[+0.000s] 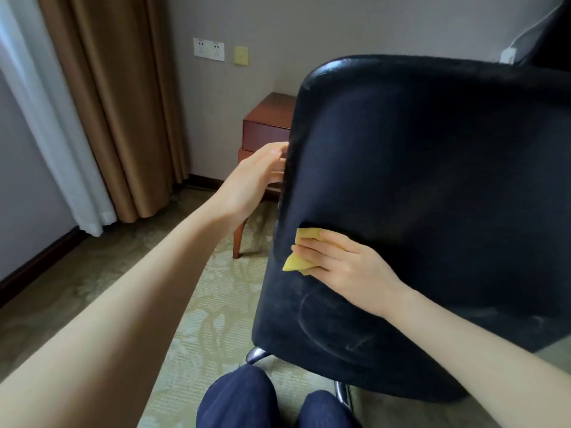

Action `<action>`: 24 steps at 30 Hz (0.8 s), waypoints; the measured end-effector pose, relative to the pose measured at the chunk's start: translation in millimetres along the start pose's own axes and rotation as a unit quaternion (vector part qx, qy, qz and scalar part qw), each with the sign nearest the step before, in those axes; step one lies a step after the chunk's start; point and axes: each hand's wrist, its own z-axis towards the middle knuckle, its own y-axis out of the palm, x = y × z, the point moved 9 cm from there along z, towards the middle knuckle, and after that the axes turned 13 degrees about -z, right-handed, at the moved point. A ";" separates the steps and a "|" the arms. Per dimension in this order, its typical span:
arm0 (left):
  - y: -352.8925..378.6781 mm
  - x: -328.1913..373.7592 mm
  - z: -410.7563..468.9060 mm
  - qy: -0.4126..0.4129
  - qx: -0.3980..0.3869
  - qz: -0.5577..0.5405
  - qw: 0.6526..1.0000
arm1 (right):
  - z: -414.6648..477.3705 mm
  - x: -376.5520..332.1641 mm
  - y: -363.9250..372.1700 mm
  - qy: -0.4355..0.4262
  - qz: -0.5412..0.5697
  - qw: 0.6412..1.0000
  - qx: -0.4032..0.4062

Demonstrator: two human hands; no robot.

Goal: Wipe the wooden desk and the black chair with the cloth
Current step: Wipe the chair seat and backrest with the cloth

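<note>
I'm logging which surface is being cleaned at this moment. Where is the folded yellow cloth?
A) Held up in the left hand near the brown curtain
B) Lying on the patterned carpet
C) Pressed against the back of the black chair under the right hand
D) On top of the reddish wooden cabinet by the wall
C: the right hand presses the folded yellow cloth flat against the back of the black chair, while the left hand holds no cloth and only touches the chair's side edge.

Left hand (256, 177), bare forearm outstretched, holds straight fingers at the left edge of the black padded chair back (432, 180). Right hand (343, 261) lies flat low on that back, straight fingers pressing a folded yellow cloth (293, 264).
</note>
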 end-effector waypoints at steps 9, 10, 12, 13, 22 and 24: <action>20.7 3.7 -16.7 0.002 -0.054 -0.020 0.998 | 16.7 33.3 -52.6 0.056 -0.005 0.996 0.070; 21.9 3.9 -18.2 -0.002 -0.058 -0.020 0.998 | 22.7 33.9 -56.0 0.069 -0.005 0.995 0.078; 22.8 3.0 -19.0 -0.020 -0.063 -0.023 0.998 | 30.7 33.6 -54.2 0.098 0.013 0.992 0.081; 23.3 2.5 -18.8 -0.031 -0.063 -0.025 0.997 | 32.7 31.5 -49.2 0.109 0.031 0.991 0.069; 30.4 10.9 -14.8 0.024 -0.029 0.010 0.999 | 32.0 -28.4 9.0 0.060 -0.006 0.989 -0.132; 34.5 6.0 -17.0 0.023 -0.039 0.025 0.999 | 24.6 -40.6 18.1 0.056 0.026 0.989 -0.131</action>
